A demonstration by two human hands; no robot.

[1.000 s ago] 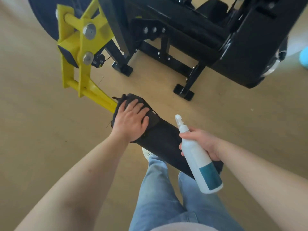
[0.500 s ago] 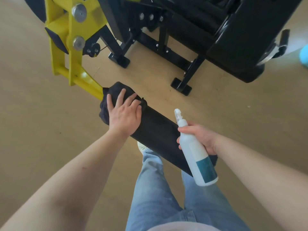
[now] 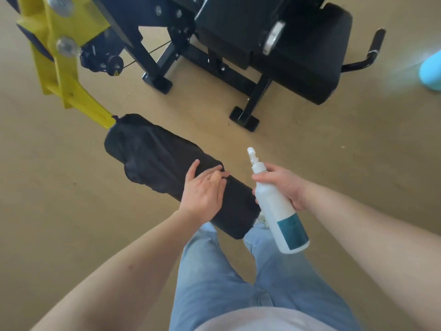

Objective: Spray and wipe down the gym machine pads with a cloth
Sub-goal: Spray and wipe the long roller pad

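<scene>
Left hand (image 3: 202, 189) lies flat on cloth's (image 3: 152, 156) 4 o'clock edge atop pad (image 3: 238, 209); right hand (image 3: 286, 185) grips bottle (image 3: 279, 211) at 3 o'clock.

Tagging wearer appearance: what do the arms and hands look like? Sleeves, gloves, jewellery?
No sleeves in view: left forearm and right forearm are bare to the frame edge. No gloves on left hand or right hand; no watch, rings or bands visible. Light blue jeans, pale top below.
</scene>
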